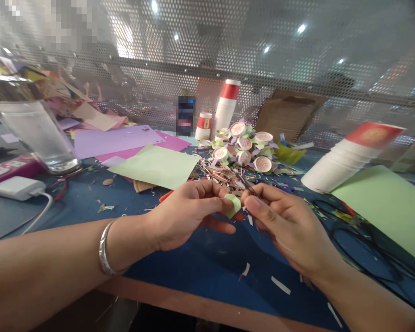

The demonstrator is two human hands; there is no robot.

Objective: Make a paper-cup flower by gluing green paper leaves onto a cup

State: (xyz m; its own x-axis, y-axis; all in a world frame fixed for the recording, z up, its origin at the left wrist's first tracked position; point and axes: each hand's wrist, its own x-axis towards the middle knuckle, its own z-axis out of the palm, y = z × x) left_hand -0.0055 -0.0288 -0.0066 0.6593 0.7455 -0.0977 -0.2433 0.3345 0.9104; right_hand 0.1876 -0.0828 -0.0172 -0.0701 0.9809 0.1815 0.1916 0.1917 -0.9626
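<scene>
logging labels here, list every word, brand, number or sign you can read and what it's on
No text is readable.
Short red-and-white paper cup stack: gold label, too small.
Leaning red-and-white paper cup stack: gold emblem, blurred.
Pale round discs: reddish markings, too small.
Dark upright object: pixelated.

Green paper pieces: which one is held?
The small piece, pinched in the left hand; the rear sheet and the right-edge sheet are both far larger and unheld.
</scene>
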